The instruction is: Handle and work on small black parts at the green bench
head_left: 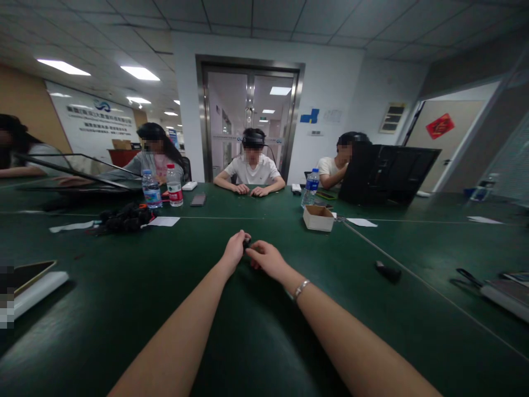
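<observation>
Out over the green table (248,336), my left hand (235,248) is closed around a small black object (247,243). Only part of that object shows between the fingers, so its kind is unclear. My right hand (266,256), with a silver bracelet (301,289) on its wrist, is right beside it. Its fingers are curled and pinched at the near side of the black object; whatever is between them is hidden. A dark, short, blurred object (388,272) lies on the table to the right of my right hand.
Ahead stand a small open box (318,218) and water bottles (311,187). A heap of black items (126,218) lies left, near a paper sheet (164,221). A phone (31,275) is at far left. Across the table sits a person (253,168); a monitor (384,173) stands right.
</observation>
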`<action>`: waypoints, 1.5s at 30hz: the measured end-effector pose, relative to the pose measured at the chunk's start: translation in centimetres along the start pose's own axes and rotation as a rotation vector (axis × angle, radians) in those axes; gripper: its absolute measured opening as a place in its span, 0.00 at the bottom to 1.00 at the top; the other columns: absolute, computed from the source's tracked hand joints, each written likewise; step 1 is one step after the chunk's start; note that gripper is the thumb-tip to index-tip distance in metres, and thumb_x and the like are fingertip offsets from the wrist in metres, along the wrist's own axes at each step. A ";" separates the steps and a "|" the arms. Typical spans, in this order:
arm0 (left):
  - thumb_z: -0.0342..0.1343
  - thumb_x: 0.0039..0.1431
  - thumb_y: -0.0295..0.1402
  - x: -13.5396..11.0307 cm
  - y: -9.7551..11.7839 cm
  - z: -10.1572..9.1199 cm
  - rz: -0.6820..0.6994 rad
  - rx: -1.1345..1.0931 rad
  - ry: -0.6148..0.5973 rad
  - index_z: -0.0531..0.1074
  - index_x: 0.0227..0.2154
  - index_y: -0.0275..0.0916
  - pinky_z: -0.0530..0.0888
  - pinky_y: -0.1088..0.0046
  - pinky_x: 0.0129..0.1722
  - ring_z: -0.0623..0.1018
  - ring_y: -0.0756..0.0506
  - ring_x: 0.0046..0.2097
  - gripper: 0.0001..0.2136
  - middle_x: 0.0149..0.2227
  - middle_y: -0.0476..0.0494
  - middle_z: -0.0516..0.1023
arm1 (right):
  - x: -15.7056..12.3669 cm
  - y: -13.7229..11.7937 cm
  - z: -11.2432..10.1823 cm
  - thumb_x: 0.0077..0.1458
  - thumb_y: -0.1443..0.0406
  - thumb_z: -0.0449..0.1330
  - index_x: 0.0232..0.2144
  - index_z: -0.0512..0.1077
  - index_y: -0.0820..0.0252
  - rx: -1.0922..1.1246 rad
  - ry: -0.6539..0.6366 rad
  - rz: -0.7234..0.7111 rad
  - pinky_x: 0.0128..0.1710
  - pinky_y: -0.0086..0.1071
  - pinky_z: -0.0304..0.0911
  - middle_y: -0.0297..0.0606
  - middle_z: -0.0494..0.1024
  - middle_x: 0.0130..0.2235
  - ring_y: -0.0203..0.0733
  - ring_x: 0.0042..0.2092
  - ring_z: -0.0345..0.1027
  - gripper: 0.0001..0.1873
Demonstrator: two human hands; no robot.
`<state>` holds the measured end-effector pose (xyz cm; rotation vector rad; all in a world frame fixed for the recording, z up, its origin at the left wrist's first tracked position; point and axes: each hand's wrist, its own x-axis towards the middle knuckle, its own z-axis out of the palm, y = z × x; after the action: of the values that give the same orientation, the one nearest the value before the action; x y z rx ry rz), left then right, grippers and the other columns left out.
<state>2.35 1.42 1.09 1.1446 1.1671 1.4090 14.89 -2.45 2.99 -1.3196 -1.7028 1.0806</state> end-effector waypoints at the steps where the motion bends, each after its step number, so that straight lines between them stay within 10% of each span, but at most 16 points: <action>1: 0.49 0.52 0.52 0.1 -0.2 -0.1 0.006 -0.036 0.011 0.69 0.26 0.37 0.64 0.75 0.25 0.69 0.49 0.28 0.21 0.26 0.46 0.69 | 0.5 -0.1 1.0 0.52 0.63 0.59 0.32 0.66 0.61 0.063 -0.006 0.025 0.19 0.22 0.55 0.28 0.69 0.19 0.30 0.20 0.63 0.07; 18: 0.48 0.56 0.48 -1.3 0.5 1.0 0.047 0.034 -0.133 0.67 0.28 0.37 0.68 0.75 0.31 0.70 0.49 0.32 0.17 0.28 0.47 0.69 | 1.0 0.2 1.4 0.50 0.71 0.60 0.33 0.62 0.60 0.796 -0.030 0.185 0.27 0.28 0.71 0.31 0.72 0.25 0.32 0.23 0.71 0.10; 26: 0.49 0.53 0.50 0.4 -0.4 -0.5 0.130 0.125 0.043 0.68 0.27 0.36 0.68 0.75 0.30 0.71 0.50 0.30 0.19 0.28 0.45 0.71 | 1.5 1.0 0.5 0.44 0.77 0.58 0.36 0.66 0.62 0.476 0.040 0.059 0.21 0.23 0.68 0.32 0.73 0.27 0.31 0.22 0.71 0.15; 45: 0.55 0.51 0.42 -0.4 0.5 -1.0 0.077 0.179 -0.237 0.75 0.34 0.35 0.69 0.75 0.34 0.72 0.49 0.35 0.14 0.36 0.42 0.76 | 2.0 2.8 -0.7 0.43 0.72 0.61 0.40 0.72 0.62 0.189 0.143 -0.144 0.27 0.26 0.67 0.38 0.77 0.34 0.32 0.28 0.69 0.17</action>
<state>1.38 0.83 1.44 1.4540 1.1052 1.2040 16.13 0.04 0.74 -1.1111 -1.5260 1.0116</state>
